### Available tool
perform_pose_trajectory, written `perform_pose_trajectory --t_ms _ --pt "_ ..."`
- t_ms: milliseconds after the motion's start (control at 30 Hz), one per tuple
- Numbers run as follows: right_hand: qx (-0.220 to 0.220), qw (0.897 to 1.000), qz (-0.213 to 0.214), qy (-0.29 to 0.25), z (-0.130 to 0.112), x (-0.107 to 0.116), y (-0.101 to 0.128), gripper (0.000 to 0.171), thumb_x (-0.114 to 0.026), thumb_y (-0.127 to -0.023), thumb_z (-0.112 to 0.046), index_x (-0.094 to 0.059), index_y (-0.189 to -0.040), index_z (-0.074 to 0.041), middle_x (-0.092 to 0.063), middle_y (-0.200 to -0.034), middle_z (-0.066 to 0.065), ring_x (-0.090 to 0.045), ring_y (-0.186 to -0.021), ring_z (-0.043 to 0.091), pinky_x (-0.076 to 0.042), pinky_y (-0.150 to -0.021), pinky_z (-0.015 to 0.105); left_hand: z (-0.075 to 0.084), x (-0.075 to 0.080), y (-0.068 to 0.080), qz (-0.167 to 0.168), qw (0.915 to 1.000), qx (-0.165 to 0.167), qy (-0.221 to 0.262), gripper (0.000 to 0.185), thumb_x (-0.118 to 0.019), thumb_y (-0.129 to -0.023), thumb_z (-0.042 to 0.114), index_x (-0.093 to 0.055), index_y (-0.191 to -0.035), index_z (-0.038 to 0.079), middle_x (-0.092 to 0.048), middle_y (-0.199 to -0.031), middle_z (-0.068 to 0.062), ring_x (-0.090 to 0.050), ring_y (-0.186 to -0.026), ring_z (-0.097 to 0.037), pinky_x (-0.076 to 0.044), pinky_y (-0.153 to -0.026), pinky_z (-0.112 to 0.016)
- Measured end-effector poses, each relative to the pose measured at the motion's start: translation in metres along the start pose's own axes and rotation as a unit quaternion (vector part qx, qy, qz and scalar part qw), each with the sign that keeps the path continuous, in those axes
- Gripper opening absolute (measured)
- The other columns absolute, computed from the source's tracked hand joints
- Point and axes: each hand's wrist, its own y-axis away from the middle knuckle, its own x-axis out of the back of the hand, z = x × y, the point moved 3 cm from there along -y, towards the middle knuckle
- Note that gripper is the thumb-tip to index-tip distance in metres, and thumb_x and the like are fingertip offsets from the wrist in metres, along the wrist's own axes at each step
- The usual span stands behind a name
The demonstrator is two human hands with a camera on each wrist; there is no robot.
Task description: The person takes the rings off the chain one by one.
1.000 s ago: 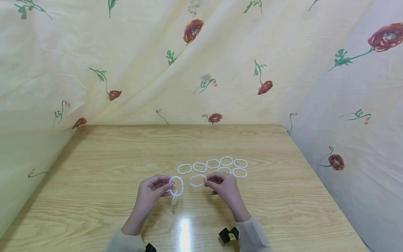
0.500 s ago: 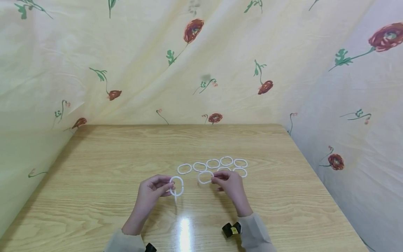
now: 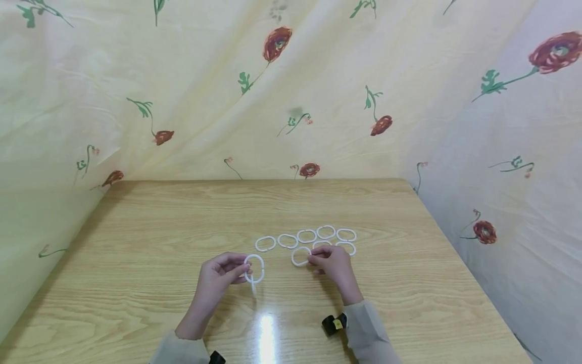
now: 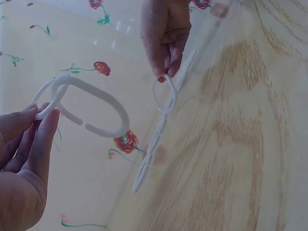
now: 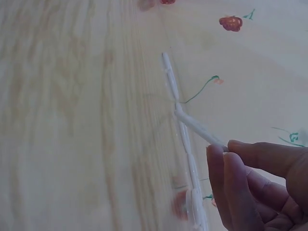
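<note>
The wooden table (image 3: 136,283) carries a row of white rings (image 3: 306,236) just beyond the right hand (image 3: 334,263). This hand pinches one ring (image 3: 300,256) at its fingertips, long axis pointing left, probably touching the table. The left hand (image 3: 217,277) pinches two linked rings (image 3: 254,269), the upper upright, the lower hanging down.

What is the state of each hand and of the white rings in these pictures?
left hand: grips two linked rings, raised off the table
linked rings: joined; one shows an open gap in the left wrist view
right hand: pinches one ring
pinched ring: single, held low by the rows
loose rings: flat on the table, unlinked, in rows
table: wooden, bears the rings
</note>
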Motion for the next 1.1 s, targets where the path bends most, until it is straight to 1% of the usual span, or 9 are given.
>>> perform_pose_trajectory --t_ms 67,200,367,600,767,833,933,1100 --pt "-0.004 1.0 -0.002 0.008 0.002 0.0 -0.003 0.014 -0.073 -0.082 0.001 -0.071 -0.095 0.007 -0.073 -0.083 0.015 -0.07 -0.068 0.014 -0.061 -0.059 0.028 0.0 0.0 0.0 -0.001 1.0 0.001 -0.001 0.028 -0.068 -0.083 -0.006 -0.058 -0.106 -0.02 -0.069 -0.081 0.008 -0.07 -0.075 -0.006 -0.061 -0.067 -0.023" --pt "-0.009 1.0 -0.008 0.02 0.004 0.0 -0.008 0.012 -0.072 -0.083 0.0 -0.071 -0.093 0.006 -0.074 -0.08 0.016 -0.07 -0.064 0.014 -0.06 -0.057 0.027 -0.001 0.0 -0.001 -0.001 0.9999 0.012 -0.001 0.029 -0.067 -0.084 -0.007 -0.058 -0.108 -0.02 -0.069 -0.081 0.009 -0.07 -0.075 -0.006 -0.061 -0.067 -0.023" --pt "-0.014 1.0 -0.015 0.024 0.005 0.001 -0.011 0.012 -0.071 -0.085 -0.001 -0.071 -0.094 0.007 -0.074 -0.082 0.018 -0.071 -0.065 0.015 -0.06 -0.058 0.026 -0.001 0.0 -0.001 0.005 0.9995 0.03 0.0 0.027 -0.066 -0.084 -0.008 -0.059 -0.109 -0.018 -0.069 -0.08 0.008 -0.07 -0.075 -0.006 -0.061 -0.068 -0.024" --pt "-0.026 0.999 -0.02 0.005 0.006 0.001 -0.013 0.014 -0.068 -0.086 0.001 -0.07 -0.097 0.01 -0.074 -0.084 0.021 -0.071 -0.067 0.014 -0.061 -0.059 0.026 0.0 -0.001 0.0 0.013 0.9995 0.028 -0.002 0.028 -0.067 -0.083 -0.008 -0.059 -0.108 -0.019 -0.069 -0.08 0.007 -0.07 -0.074 -0.007 -0.061 -0.067 -0.024" --pt "-0.023 0.999 -0.017 0.027 0.006 0.002 -0.013 0.016 -0.07 -0.084 0.0 -0.07 -0.098 0.007 -0.074 -0.086 0.019 -0.069 -0.065 0.011 -0.06 -0.059 0.025 0.0 -0.001 -0.001 0.017 0.9993 0.035 0.0 0.028 -0.066 -0.083 -0.009 -0.059 -0.108 -0.018 -0.069 -0.08 0.007 -0.07 -0.075 -0.007 -0.061 -0.068 -0.024" --pt "-0.021 0.999 -0.017 0.035 0.006 0.002 -0.013 0.018 -0.072 -0.083 -0.001 -0.07 -0.099 0.007 -0.073 -0.089 0.019 -0.068 -0.064 0.011 -0.06 -0.059 0.025 0.0 0.0 -0.001 0.019 0.9991 0.038 0.002 0.027 -0.066 -0.083 -0.009 -0.06 -0.108 -0.017 -0.069 -0.08 0.006 -0.07 -0.075 -0.008 -0.061 -0.068 -0.024" --pt "-0.018 0.999 -0.014 0.033 0.005 0.004 -0.012 0.021 -0.072 -0.083 0.0 -0.069 -0.103 0.007 -0.072 -0.094 0.02 -0.067 -0.062 0.012 -0.061 -0.059 0.026 0.0 0.0 -0.001 0.019 0.9991 0.037 0.002 0.026 -0.066 -0.083 -0.01 -0.06 -0.108 -0.017 -0.069 -0.08 0.006 -0.07 -0.075 -0.008 -0.061 -0.069 -0.025" --pt "-0.017 0.999 -0.015 0.026 0.003 0.006 -0.01 0.025 -0.07 -0.084 0.001 -0.067 -0.108 0.008 -0.07 -0.103 0.023 -0.068 -0.068 0.015 -0.061 -0.062 0.027 0.002 0.0 0.0 0.017 0.9993 0.033 0.002 0.027 -0.066 -0.083 -0.01 -0.059 -0.108 -0.018 -0.068 -0.081 0.006 -0.07 -0.075 -0.008 -0.061 -0.069 -0.024"
